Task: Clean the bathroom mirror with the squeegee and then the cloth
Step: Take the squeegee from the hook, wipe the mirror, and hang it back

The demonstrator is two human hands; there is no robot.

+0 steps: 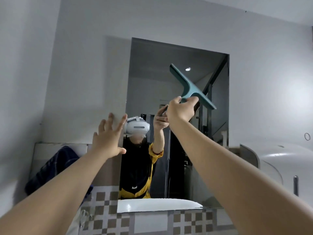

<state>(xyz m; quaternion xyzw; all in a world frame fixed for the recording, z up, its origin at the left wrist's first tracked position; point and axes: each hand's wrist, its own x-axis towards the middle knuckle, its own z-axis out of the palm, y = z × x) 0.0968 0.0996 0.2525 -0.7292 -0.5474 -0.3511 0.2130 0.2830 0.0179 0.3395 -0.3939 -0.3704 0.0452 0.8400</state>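
The bathroom mirror (152, 68) hangs on the wall ahead, tall and frameless. My right hand (180, 110) grips the handle of a teal T-shaped squeegee (188, 83), whose blade slants across the upper right of the glass. My left hand (109, 135) is spread open with its fingers at the mirror's left edge, holding nothing. A dark blue cloth (55, 165) lies bunched on the ledge at lower left, partly behind my left arm. The mirror reflects the person, their headset and the raised arm.
A white curved fixture (271, 160) with a metal handle (295, 184) juts out at right. Checkered brown-and-white tiles (105, 216) run under the mirror. A white basin rim (157, 205) is reflected at the mirror's bottom. Plain grey walls surround the mirror.
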